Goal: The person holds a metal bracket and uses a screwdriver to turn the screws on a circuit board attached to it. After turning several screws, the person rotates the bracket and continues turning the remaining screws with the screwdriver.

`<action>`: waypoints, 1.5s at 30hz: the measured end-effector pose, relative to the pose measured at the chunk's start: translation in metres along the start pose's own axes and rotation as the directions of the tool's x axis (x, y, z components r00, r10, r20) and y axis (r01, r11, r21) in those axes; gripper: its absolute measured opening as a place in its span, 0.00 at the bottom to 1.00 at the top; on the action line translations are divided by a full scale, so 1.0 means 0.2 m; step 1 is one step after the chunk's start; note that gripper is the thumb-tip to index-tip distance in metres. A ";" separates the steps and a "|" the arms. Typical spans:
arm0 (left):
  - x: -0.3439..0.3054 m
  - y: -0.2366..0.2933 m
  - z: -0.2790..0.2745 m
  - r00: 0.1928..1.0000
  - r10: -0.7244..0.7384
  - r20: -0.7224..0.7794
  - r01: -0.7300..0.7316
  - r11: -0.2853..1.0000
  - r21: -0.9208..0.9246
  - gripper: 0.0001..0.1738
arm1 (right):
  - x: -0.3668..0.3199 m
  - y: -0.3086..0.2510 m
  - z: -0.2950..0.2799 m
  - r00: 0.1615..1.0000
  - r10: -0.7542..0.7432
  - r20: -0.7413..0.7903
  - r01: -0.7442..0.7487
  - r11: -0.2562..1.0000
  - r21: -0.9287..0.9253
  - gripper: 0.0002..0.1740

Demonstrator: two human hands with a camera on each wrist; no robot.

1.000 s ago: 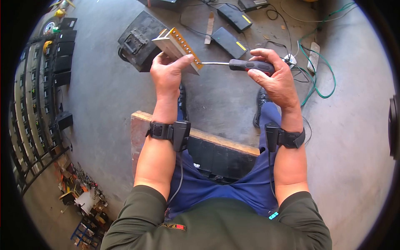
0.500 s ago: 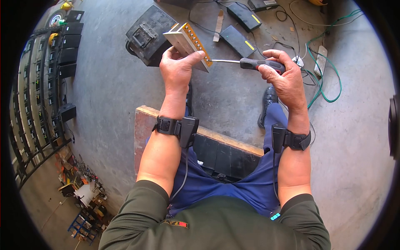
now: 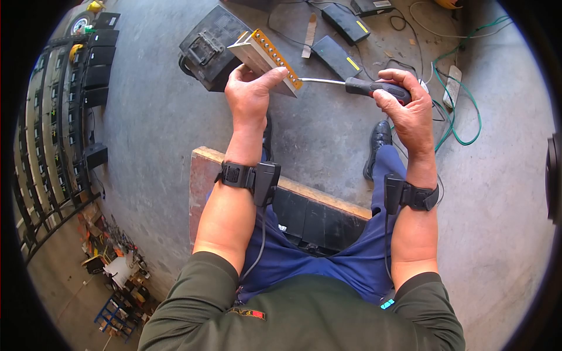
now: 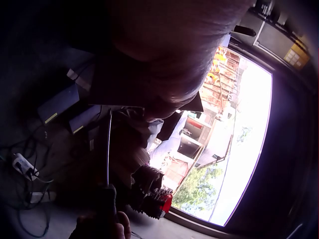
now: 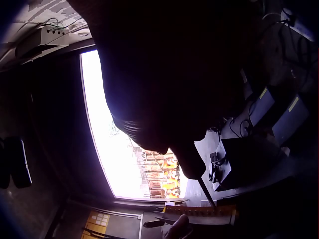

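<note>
In the head view the left hand (image 3: pixel 249 96) grips a flat grey metal piece (image 3: pixel 257 58) with a yellow-orange strip (image 3: pixel 275 56) along its edge, dotted with a row of screws. The right hand (image 3: pixel 410 111) holds a screwdriver by its black handle (image 3: pixel 377 89). Its shaft (image 3: pixel 322 81) points left, and the tip meets the lower end of the strip near the left thumb. In the left wrist view the screwdriver shaft (image 4: pixel 108 149) reaches up to the dark underside of the piece. The right wrist view shows the strip (image 5: pixel 199 211) with the shaft touching it.
A black box with a handle (image 3: pixel 205 50) stands on the floor behind the left hand. Flat black boxes (image 3: pixel 336 57), a power strip (image 3: pixel 452 86) and green cable (image 3: pixel 477 111) lie farther right. A wood-edged board (image 3: pixel 316 199) is between the legs; a rack (image 3: pixel 58 117) stands at the left.
The view has shifted, so both hands appear farther right than at first. Over the last half second the right hand and screwdriver handle moved slightly right, and the metal piece tilted a little; both grips persist.
</note>
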State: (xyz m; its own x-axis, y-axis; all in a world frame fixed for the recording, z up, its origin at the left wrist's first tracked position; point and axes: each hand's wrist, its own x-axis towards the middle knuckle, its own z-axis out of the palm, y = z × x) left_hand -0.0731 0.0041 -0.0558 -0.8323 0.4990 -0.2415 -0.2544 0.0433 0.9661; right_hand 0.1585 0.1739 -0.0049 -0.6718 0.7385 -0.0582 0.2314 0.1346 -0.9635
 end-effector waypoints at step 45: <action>0.00 -0.02 0.01 1.000 0.026 0.000 -0.026 0.998 0.049 0.38 | 0.01 0.00 0.03 1.000 0.010 0.009 -0.011 0.995 0.103 0.28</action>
State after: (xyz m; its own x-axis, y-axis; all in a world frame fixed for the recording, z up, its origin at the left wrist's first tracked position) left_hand -0.0716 0.0057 -0.0597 -0.8384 0.5000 -0.2168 -0.2084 0.0733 0.9753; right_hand 0.1531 0.1703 -0.0060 -0.6760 0.7336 -0.0703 0.1650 0.0577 -0.9846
